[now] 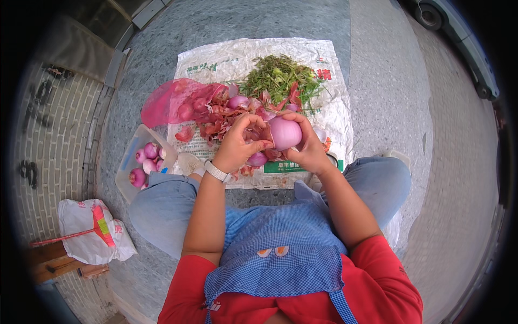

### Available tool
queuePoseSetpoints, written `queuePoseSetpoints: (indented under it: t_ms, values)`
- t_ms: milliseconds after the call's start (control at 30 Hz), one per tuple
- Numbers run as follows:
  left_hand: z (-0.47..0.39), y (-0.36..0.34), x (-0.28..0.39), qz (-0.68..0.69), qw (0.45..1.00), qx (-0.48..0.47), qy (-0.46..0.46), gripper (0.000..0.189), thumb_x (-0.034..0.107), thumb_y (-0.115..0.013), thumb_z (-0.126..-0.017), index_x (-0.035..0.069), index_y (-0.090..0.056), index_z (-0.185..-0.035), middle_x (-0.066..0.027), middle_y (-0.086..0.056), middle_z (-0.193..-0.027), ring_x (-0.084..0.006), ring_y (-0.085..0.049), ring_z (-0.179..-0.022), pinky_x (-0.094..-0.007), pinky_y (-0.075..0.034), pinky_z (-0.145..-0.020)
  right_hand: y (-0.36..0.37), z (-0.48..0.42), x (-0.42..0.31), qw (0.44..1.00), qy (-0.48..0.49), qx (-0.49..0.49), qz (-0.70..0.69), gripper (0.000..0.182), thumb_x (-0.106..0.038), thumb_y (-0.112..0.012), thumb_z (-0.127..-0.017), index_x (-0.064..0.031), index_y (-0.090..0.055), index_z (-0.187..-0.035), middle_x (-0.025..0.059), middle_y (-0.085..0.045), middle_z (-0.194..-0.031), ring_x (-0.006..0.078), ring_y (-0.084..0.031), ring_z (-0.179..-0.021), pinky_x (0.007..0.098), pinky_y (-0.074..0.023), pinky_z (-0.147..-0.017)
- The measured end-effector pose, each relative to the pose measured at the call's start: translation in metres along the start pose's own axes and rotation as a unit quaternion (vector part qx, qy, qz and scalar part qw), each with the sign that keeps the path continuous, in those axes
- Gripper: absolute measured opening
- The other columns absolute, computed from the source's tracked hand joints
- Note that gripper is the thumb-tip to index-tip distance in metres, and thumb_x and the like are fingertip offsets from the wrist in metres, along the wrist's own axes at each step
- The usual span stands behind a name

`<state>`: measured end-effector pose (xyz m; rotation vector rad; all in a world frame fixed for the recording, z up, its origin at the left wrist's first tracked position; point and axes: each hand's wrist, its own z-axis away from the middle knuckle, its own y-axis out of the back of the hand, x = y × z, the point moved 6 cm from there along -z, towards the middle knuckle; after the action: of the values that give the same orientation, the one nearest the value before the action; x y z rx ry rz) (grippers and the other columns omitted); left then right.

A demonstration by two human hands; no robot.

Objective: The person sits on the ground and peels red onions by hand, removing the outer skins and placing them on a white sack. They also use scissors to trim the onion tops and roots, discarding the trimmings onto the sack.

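Note:
My right hand [311,141] holds a peeled purple onion [286,133] over the scraps, its fingers curved around the bulb. At the onion's left side, my left hand [241,141] pinches a piece of dry red onion skin [264,134] between thumb and fingers. Loose red skins [214,131] lie below on a white woven sack [226,52] spread on the ground. Other onions rest among them, one [257,159] just beneath my hands and another [238,101] beyond. A pink mesh bag [162,103] with onions in it lies at the left of the sack.
A clear plastic bin [125,170] with several peeled onions stands by my left knee. Green stems and trimmings [279,79] are heaped on the sack's far part. A broom [101,227] lies on a white bag [81,247] at lower left. A vehicle [461,40] stands at upper right.

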<state>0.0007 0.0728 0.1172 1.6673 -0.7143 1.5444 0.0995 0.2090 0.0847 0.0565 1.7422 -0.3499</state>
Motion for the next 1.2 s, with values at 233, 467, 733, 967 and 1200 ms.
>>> queuePoseSetpoints:
  t_ms: [233, 467, 733, 967, 1200]
  values:
    - [0.001, 0.004, -0.008, 0.003, 1.0, -0.023, -0.018, 0.033, 0.0, -0.073, -0.08, 0.006, -0.053, -0.104, -0.0027, -0.048, -0.109, -0.0111, -0.055, -0.097, -0.0281, -0.053, -0.083, -0.003, -0.001, -0.002, 0.999, 0.035, -0.008, 0.019, 0.068, 0.005, -0.063, -0.066, -0.01, -0.044, -0.129, 0.0079, -0.048, -0.129, 0.0192, -0.051, -0.118, 0.0328, -0.045, -0.098]
    - [-0.002, 0.002, -0.01, 0.051, 0.999, 0.011, -0.01, 0.021, -0.002, -0.069, -0.083, 0.003, -0.055, -0.097, -0.0032, -0.048, -0.109, -0.0111, -0.055, -0.097, -0.0291, -0.053, -0.085, 0.001, -0.001, 0.004, 1.0, -0.015, 0.011, 0.005, 0.07, 0.005, -0.063, -0.065, -0.0109, -0.042, -0.131, 0.0068, -0.05, -0.125, 0.0185, -0.055, -0.112, 0.0307, -0.0482, -0.093]
    - [-0.004, 0.01, -0.026, -0.002, 0.999, 0.028, -0.039, 0.013, 0.006, -0.066, -0.09, 0.003, -0.057, -0.099, -0.001, -0.056, -0.1, -0.0088, -0.055, -0.091, -0.0212, -0.049, -0.074, 0.005, 0.001, 0.015, 0.989, -0.124, 0.04, -0.069, 0.075, 0.008, -0.058, -0.067, -0.0105, -0.039, -0.137, 0.0059, -0.05, -0.128, 0.0174, -0.053, -0.116, 0.0301, -0.0446, -0.098]
    - [-0.007, 0.008, -0.018, 0.107, 0.986, 0.129, -0.015, 0.01, 0.008, -0.062, -0.093, 0.002, -0.056, -0.1, -0.0031, -0.063, -0.099, -0.008, -0.055, -0.08, -0.0223, -0.047, -0.074, 0.015, -0.001, 0.038, 0.977, -0.139, 0.059, -0.149, 0.078, 0.004, -0.063, -0.067, -0.0116, -0.038, -0.139, 0.0064, -0.052, -0.125, 0.0176, -0.056, -0.112, 0.0297, -0.0467, -0.096]
    - [-0.003, 0.022, -0.031, 0.077, 0.987, 0.143, -0.002, 0.012, 0.007, -0.058, -0.095, 0.002, -0.056, -0.106, -0.0056, -0.066, -0.106, -0.0108, -0.061, -0.095, -0.0234, -0.048, -0.083, 0.016, 0.0, 0.043, 0.976, -0.158, 0.116, -0.093, 0.074, 0.0, -0.064, -0.071, -0.0091, -0.038, -0.139, 0.0083, -0.052, -0.125, 0.0202, -0.056, -0.113, 0.0325, -0.0512, -0.092]
